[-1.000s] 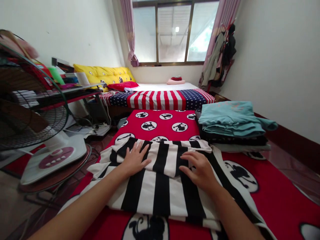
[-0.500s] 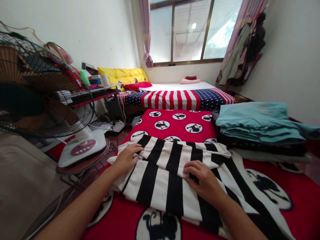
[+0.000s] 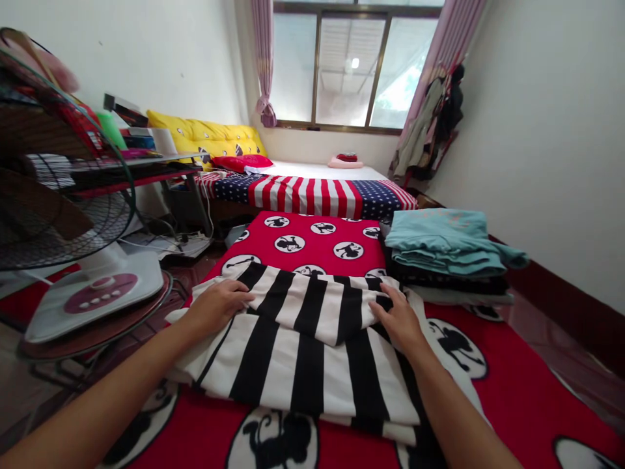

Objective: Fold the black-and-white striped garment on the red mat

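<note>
Comparing with half a second back: both hands have slid outward to the ends of the folded-over flap of the black-and-white striped cloth. The left hand now pinches the flap's left edge, fingers curled; the right hand lies flat, fingers spread, on its right end. The cloth lies across the red patterned mat, so the fold looks set and being squared. A stack of folded clothes sits just beside the right end; a fan base stands left.

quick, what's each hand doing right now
Left hand: fingers curled on the left edge of the striped cloth.
Right hand: open, lying flat on the cloth's right side.
</note>
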The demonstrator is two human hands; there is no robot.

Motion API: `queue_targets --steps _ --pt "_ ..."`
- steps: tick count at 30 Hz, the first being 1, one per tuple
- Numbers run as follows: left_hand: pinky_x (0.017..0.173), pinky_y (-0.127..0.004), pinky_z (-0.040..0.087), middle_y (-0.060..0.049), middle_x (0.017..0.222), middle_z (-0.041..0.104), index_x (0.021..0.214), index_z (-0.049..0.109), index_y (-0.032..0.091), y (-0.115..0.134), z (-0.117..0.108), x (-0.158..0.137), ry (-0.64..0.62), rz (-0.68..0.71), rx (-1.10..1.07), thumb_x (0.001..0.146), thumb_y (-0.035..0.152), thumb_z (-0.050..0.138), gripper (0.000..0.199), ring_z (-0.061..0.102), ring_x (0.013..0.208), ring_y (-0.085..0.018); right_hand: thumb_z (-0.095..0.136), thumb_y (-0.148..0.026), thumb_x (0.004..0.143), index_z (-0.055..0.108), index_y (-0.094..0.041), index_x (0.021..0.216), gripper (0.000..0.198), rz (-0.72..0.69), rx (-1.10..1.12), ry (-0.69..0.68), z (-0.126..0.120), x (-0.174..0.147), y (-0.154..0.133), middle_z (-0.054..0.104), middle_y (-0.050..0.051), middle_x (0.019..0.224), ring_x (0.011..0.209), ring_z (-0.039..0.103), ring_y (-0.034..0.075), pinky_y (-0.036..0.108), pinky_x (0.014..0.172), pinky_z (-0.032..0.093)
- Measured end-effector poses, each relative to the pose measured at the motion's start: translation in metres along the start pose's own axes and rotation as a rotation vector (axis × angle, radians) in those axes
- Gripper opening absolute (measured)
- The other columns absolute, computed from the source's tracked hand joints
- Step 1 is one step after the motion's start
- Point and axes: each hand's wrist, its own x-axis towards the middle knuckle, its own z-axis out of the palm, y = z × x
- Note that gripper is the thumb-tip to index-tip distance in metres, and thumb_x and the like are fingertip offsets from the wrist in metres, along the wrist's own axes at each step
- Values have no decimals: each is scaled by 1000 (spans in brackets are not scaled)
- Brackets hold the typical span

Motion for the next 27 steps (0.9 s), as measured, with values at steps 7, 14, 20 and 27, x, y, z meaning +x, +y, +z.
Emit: queue_targets --steps 7,14,20,27 --pt "78 -30 44 -5 97 68 92 75 27 9 -6 11 -69 53 33 86 31 54 22 61 88 -20 62 -47 71 71 -21 75 28 75 15 -196 -14 30 4 70 4 74 71 64 22 30 64 46" --pt "74 -30 42 -4 84 66 84 72 24 45 -21 14 -26 81 99 85 26 52 20 61 79 -18 67 -63 60 63 -18 59 45 353 244 -391 -34 61 13 37 -6 38 35 28 7 23 39 17" --pt "60 -28 40 -1 78 67 78 71 26 68 -25 1 -195 45 98 81 34 60 15 62 70 -18 75 -43 60 71 -20 65 24 192 -306 -355 -40 66 6 63 6 67 54 57 19 29 49 35" --pt "87 -28 46 -5 108 69 111 67 23 88 -5 31 -20 43 -172 94 36 45 31 63 98 -18 55 -33 86 68 -21 109 29 -410 -326 -104 -3 17 -71 61 12 123 108 60 29 42 90 46"
